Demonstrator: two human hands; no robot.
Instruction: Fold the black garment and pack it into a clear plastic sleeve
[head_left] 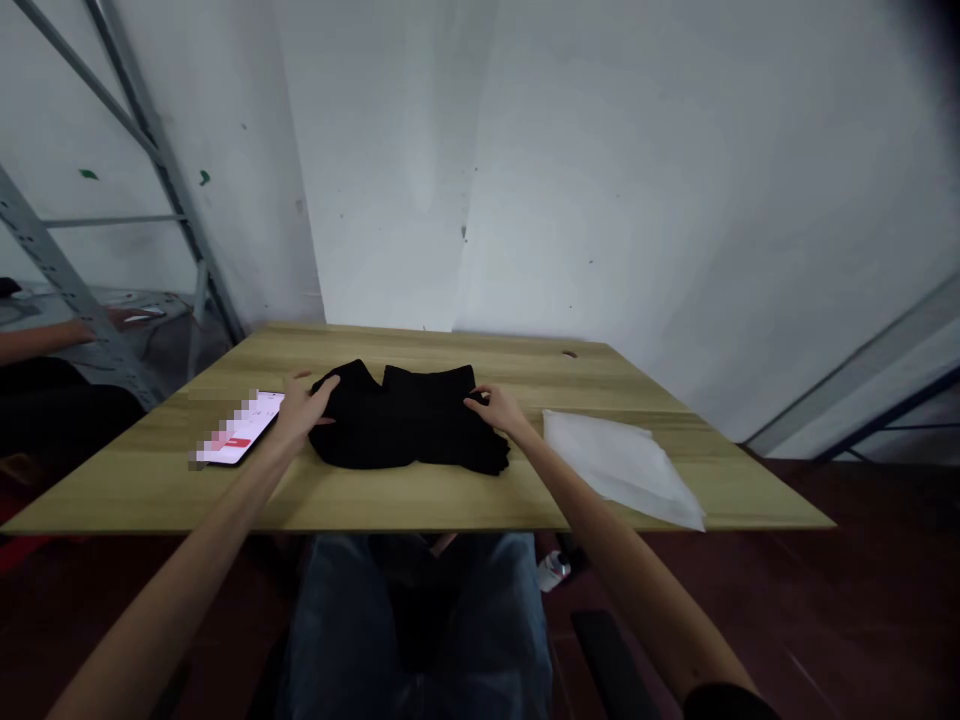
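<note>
A piece of black clothing (409, 420), folded into a rough rectangle, lies on the wooden table in front of me. Its kind cannot be made out; the upper edge has a notch left of the middle. My left hand (304, 408) rests at its left edge, thumb and forefinger apart on the cloth. At the right edge, my right hand (495, 408) pinches the fabric between thumb and fingers. Some fingertips on both hands are hidden. To the right of the garment lie flat, translucent white plastic bags (619, 460), touched by neither hand.
A phone with a lit screen (244, 430) lies left of my left hand on the table (480, 505). The wall stands behind the table. At left is a metal rack (150, 150), with another person's arm (52, 340) beyond it. A bottle (553, 570) is below the table.
</note>
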